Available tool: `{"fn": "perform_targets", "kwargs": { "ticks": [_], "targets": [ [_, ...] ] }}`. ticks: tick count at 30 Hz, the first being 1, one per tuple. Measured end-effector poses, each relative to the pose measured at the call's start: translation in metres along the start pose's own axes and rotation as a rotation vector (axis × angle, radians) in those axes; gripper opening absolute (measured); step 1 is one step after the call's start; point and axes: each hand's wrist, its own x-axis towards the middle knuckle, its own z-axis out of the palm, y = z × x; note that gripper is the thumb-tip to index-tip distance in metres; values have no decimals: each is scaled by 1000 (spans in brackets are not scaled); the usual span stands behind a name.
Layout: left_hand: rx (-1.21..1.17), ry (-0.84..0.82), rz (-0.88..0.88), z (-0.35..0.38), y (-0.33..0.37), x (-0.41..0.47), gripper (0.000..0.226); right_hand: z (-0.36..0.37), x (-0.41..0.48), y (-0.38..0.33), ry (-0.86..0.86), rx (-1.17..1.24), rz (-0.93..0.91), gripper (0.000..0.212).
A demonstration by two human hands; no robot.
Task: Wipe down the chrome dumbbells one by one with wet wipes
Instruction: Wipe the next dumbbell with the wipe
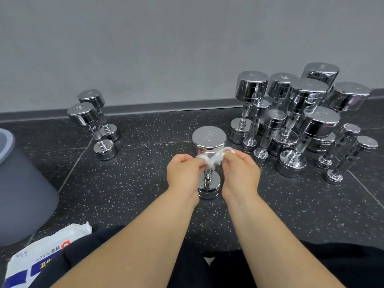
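Note:
A chrome dumbbell (208,140) stands upright on the dark speckled floor straight in front of me. Both hands are at its handle, just under the top head. My left hand (184,173) and my right hand (241,172) each pinch an end of a crumpled white wet wipe (214,158), which stretches between them across the handle. The lower head shows between my wrists. A white and blue pack of wet wipes (41,258) lies at the lower left by my knee.
Two upright chrome dumbbells (93,123) stand at the left near the grey wall. A dense cluster of several chrome dumbbells (301,121) of mixed sizes stands at the right. A grey bin (22,194) sits at the far left.

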Motion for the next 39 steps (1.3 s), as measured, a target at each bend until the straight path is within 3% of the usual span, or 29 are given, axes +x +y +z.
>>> {"fn": "perform_targets", "kwargs": {
  "ticks": [3,6,10,14,17,20,25,27,35,39],
  "targets": [
    [82,-49,19,2,-3,-9,20,0,-12,20,-76,-107,53,6],
    [132,-17,-8,-3,0,-3,10,-4,-12,24,-92,-81,133,12],
    [94,35,47,-10,12,11,23,-5,3,-3,32,-37,30,13],
    [39,-118,89,3,13,18,37,4,6,-7,-4,-41,-61,16],
    [57,-121,76,9,10,21,34,3,-6,20,-7,-120,-66,24],
    [71,-116,86,9,8,24,37,9,-8,31,-29,-4,-14,39],
    [103,-98,113,11,8,30,34,16,12,7,23,197,207,24],
    [128,-60,136,14,8,32,33,20,21,-10,-46,265,210,21],
    [113,-22,120,20,13,33,31,18,30,-14,-169,-40,309,17],
    [168,-22,148,21,10,39,31,8,30,-18,-205,-82,332,25]
  ]
}}
